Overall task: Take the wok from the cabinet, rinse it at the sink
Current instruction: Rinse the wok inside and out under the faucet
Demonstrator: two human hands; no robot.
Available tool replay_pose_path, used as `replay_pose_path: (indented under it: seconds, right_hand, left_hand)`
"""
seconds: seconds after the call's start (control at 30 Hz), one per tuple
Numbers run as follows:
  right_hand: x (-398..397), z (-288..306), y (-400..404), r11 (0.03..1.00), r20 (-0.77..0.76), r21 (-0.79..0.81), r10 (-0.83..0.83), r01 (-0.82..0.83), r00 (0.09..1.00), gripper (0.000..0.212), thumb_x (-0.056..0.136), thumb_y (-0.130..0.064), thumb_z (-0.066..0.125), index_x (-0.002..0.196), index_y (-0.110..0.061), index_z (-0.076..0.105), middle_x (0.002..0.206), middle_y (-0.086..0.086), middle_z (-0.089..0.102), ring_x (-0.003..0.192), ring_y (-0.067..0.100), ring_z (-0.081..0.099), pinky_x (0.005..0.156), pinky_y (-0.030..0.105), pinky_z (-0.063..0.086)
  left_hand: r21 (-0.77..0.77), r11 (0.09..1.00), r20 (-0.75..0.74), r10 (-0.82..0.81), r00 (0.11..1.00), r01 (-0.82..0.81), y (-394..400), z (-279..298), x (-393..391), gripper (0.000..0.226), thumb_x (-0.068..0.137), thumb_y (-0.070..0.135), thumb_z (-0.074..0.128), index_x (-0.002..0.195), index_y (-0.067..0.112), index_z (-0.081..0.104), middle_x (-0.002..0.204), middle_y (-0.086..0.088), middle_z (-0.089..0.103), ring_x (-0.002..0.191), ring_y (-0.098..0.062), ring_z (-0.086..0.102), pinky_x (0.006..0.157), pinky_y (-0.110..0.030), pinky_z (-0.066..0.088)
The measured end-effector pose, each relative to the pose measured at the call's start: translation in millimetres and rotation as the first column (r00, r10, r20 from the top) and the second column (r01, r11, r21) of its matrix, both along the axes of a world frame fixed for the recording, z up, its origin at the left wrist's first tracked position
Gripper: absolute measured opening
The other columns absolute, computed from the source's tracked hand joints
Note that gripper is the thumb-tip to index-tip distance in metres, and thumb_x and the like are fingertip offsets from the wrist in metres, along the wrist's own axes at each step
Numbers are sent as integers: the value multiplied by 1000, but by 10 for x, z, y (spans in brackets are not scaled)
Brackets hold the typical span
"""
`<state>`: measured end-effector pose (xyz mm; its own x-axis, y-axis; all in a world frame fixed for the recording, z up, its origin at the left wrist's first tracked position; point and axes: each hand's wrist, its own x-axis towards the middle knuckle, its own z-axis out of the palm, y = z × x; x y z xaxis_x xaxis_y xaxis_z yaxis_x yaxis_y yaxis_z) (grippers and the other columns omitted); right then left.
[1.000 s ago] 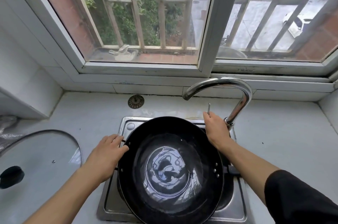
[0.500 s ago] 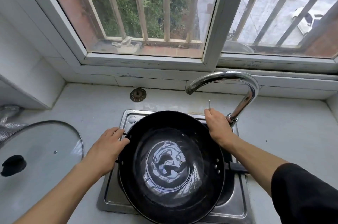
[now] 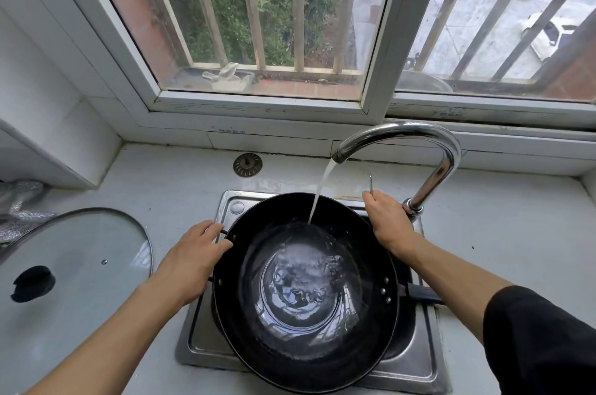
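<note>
A black wok (image 3: 304,294) sits in the small steel sink (image 3: 206,343), filling most of it, with water pooled in its bottom. A stream of water runs from the curved chrome faucet (image 3: 416,136) into the wok's far side. My left hand (image 3: 193,257) rests on the wok's left rim by its small side handle. My right hand (image 3: 387,222) grips the faucet's thin lever at the tap base. The wok's long black handle (image 3: 422,294) sticks out to the right under my right forearm.
A glass lid (image 3: 77,268) with a black knob lies on the white counter to the left. A round sink strainer (image 3: 247,164) lies behind the sink. Crumpled foil (image 3: 19,204) is at the far left. A barred window runs along the back wall.
Water now flows from the faucet into the wok; earlier the tap was dry. Both hands stay at the same places.
</note>
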<state>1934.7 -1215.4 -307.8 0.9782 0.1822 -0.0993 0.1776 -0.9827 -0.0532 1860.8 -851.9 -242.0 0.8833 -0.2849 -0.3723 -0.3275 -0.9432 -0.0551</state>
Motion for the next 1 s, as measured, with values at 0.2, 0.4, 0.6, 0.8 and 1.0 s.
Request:
replay_pose_path:
  seconds: [0.2,0.4,0.6,0.8,1.0]
  right_hand:
    - [-122,57,-76,990,12,140,14,-16,1000,40,82,5,53,120,-7,50,111,12,48,101,29,46,85,37,45]
    - [-638,88,-218,950,83,296,79,-100,993,54,81,-8,65,130,-18,46,134,7,45,124,24,41,102,36,42]
    - [-1090,57,-459,991,-222,134,43,-13,974,65,89,-8,49,148,-29,32,148,9,36,133,29,39,109,37,38]
    - [-1331,121,-586,998,-409,23,-37,51,912,77,84,-16,59,150,-36,24,141,5,43,124,27,49,103,39,43]
    - [-1517,-51,-578,986,-367,136,-40,96,929,85,81,-21,67,151,-35,20,129,2,52,116,24,52,100,34,43]
  left_hand:
    - [-7,1000,34,-8,999,9,12,-38,-4,74,79,0,62,142,31,40,156,1,24,144,-23,18,107,-29,36]
    - [-27,999,61,-30,998,32,85,-78,-43,74,79,2,62,143,33,40,159,-1,22,147,-24,15,113,-31,30]
    - [-41,998,117,-47,992,52,135,-83,-115,72,78,3,63,141,31,44,156,-3,30,146,-25,21,114,-33,29]
    - [-6,999,131,-52,990,54,98,-84,-150,66,82,14,64,141,32,43,155,-3,31,145,-23,22,115,-33,26]
    - [-32,1000,153,3,988,1,53,-92,-326,62,79,19,70,138,25,51,153,-8,36,145,-26,27,113,-37,32]
